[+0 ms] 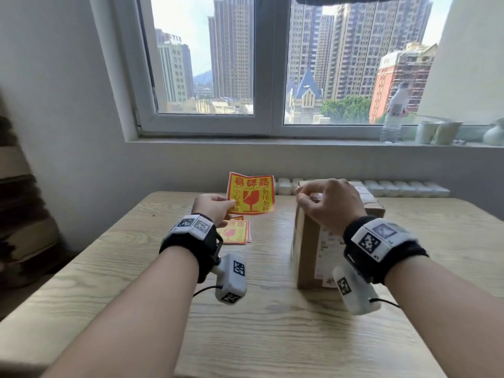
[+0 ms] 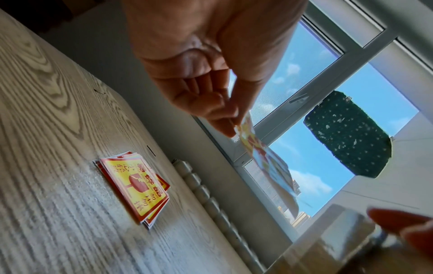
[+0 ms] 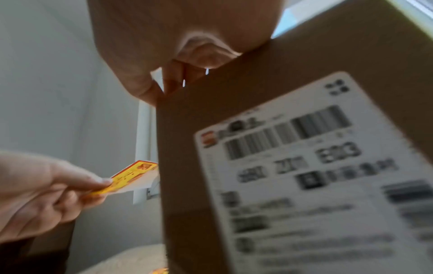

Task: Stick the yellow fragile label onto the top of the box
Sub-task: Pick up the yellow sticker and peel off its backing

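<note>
Two hands: both are raised above the desk (image 1: 136, 282), wrist cameras strapped on.
Left hand (image 1: 211, 208): its fingers (image 2: 220, 118) and thumb pinch one lower corner of the yellow fragile label (image 1: 251, 193), which stands nearly upright in the air, printed face toward the person, slightly creased along its top edge.
Label from the wrist views: in the left wrist view it trails away from the fingertips toward the window (image 1: 267, 64); in the right wrist view the thumb lies on its yellow face and a white underside shows below.
Right hand (image 1: 328, 205): it sits at the top of the box (image 1: 308, 241), at the corner nearest the label, with fingers (image 1: 305, 199) curled inward; the heel of the palm meets the box's upper edge in the right wrist view. Whether these fingers pinch anything I cannot tell.
Box: brown cardboard, standing upright on the desk under the right fingers, well apart from the label's free edge; a white shipping sticker (image 3: 311, 176) with barcodes covers the side facing the person.
Spare labels (image 1: 236, 232): a small stack lies flat on the desk just below the left fingers.
Windowsill (image 1: 272, 141): a clear plastic bottle (image 1: 392, 124) stands on it, beyond the right fingers.
</note>
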`<state>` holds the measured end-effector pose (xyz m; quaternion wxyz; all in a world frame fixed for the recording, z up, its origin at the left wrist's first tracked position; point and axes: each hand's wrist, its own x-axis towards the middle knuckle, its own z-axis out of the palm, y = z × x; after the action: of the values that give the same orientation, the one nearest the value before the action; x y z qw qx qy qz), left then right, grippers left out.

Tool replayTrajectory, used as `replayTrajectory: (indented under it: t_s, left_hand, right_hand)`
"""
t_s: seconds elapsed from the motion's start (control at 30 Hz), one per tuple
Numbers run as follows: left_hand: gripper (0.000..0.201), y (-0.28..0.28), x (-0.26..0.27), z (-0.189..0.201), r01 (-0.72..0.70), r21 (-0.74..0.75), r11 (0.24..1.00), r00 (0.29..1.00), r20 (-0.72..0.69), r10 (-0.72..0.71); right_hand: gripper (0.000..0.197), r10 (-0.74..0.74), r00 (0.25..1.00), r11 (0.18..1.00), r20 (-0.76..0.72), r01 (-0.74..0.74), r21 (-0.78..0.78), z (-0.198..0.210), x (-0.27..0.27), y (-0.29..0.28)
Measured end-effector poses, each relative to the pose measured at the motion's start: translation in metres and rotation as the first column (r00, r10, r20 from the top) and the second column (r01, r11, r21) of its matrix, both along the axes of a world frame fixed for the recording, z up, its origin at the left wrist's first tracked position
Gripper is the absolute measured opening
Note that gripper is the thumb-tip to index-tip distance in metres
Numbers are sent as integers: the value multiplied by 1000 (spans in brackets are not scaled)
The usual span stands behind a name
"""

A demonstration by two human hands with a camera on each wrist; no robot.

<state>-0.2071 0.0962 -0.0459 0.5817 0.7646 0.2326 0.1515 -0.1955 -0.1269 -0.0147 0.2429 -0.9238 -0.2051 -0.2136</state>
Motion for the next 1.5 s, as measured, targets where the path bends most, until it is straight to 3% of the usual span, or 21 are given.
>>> replayTrajectory:
  t_s: [0.13,0.23,0.33,0.43,0.7,1.37,1.43,1.5]
  left_hand:
    - [12,-11,-21,21,98,-204,974,987,146,-69]
    - [8,-21,-34,39,196,-291,936,963,235,-128]
    - [8,-31,-43,49,281,-334,900,943,269,-194]
    - [8,-36,-48,51,329,-353,876,933,264,-245]
    - [11,-48,-53,49,372,-266,890,924,194,-328]
    - [10,-64,-48,49,388,-146,910,920,125,-372]
    - [12,-65,-48,49,380,-149,913,922,137,-362]
    - [16,-66,-49,48,374,-156,914,923,160,-351]
  right_hand:
    - [21,23,999,997,24,-25,77,12,-5,-3]
    - [46,122,992,959,29,-126,254,26,-17,11]
    - [61,274,951,851,-146,-169,497,35,-21,18]
    - [58,257,950,759,-176,-85,646,37,-18,14]
    - [59,233,948,751,-218,-33,659,29,-16,-3]
    - [52,211,945,759,-250,3,651,23,-9,-17]
    - [55,120,968,833,-219,22,553,24,-11,-18]
    - [57,-48,994,933,-94,78,350,26,-15,-20]
